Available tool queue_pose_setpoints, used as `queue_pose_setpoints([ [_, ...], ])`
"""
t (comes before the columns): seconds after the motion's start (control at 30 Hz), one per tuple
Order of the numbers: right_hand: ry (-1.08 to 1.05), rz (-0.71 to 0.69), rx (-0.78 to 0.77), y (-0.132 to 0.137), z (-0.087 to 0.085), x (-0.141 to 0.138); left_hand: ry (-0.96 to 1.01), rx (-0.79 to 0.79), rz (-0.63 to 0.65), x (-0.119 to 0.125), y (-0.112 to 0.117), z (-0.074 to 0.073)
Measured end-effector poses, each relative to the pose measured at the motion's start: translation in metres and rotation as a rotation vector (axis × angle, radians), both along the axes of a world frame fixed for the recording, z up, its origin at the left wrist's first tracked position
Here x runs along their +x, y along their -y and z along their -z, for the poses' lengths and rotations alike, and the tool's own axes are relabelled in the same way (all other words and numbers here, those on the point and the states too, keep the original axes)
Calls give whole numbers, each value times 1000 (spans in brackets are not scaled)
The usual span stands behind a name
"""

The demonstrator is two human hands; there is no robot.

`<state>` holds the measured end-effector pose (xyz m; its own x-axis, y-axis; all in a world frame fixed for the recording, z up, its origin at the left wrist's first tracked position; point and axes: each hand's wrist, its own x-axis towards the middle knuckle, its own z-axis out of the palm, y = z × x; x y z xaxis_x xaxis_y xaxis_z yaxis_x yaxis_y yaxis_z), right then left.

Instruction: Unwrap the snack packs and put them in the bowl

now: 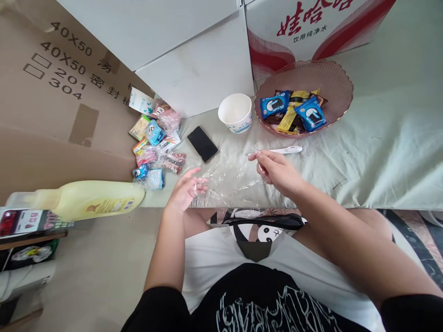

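A thin sheet of clear, crinkled plastic film [230, 182] spreads over the cloth and hangs past its front edge, between my two hands. My right hand [277, 171] is closed in a pinch on the film's right side. At the left end of the film is my left hand [185, 189], fingers apart and loosely bent, with film touching its fingertips. Just beyond my right hand lies a slim white handled tool [290, 150], its other end partly hidden. A white paper bowl [235, 113] and a black phone [203, 144] stand and lie behind the film.
A pink ribbed bowl [337, 87] holds several wrapped snacks [311, 113]. Snack packets [155, 133] are heaped at left, near a yellow bottle [100, 198] lying on its side. Behind rise a brown carton [65, 124], white boxes [204, 69] and a red-and-white carton [311, 32].
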<state>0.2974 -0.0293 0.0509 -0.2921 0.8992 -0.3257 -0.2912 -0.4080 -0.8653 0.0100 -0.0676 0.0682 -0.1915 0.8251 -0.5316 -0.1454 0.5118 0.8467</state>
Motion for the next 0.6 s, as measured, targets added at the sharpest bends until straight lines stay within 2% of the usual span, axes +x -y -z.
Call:
queue_pose_setpoints([
  [0.07,-12,42,-19,0,0,2,-54,11,56,3,-7,-4],
  [0.13,-8,82,6,-1,0,3,-98,66,53,6,-11,-6],
  [0.27,81,-11,95,0,4,2,-139,57,75,13,-11,-3],
  [0.33,115,-2,144,-1,6,2,-173,61,-11,14,-10,2],
  [0.47,71,174,155,-4,4,5,-93,155,-368,12,-5,13],
  [0.53,24,213,145,-5,2,7,-22,149,-423,11,-1,16],
  [0.6,4,202,153,-6,1,7,16,159,-396,10,4,17],
])
